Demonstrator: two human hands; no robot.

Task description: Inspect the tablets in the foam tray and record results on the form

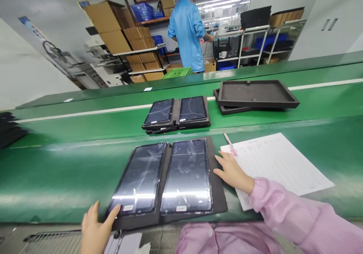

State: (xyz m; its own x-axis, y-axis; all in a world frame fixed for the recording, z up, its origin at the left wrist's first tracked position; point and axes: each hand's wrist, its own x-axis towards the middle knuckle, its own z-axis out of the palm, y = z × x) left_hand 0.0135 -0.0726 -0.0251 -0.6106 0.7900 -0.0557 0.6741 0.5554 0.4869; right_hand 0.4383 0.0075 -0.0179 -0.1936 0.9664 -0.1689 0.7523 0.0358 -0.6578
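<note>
1. At the far left edge, a stack of dark trays (11, 129) lies on the green worktop (56, 178).
2. The person's left hand (95, 227) sits at the near edge of the worktop. Its fingers (91, 217) are open and not gripping, with the index finger against the lower left corner of the nearer black tray (218, 186).
3. That tray lies flat, directly in front of the person, and carries two glossy display panels (187, 174) side by side, under a film that catches the light.
4. Farther along the worktop, a second black tray (176, 114) holds two more display panels (160, 111).
5. The right hand (232, 172) lies flat just beside the nearer tray's right edge, its fingers (222, 167) spread and open, gripping nothing, and resting over the left edge of a printed paper form (280, 167).
6. A pink pen (230, 143) lies on the form, just above those fingers.
7. Beyond the form, two dark trays (256, 94) lie stacked, one on the other.
8. Past the worktop, a co-worker in blue (187, 31) stands facing away, near shelves.
</note>
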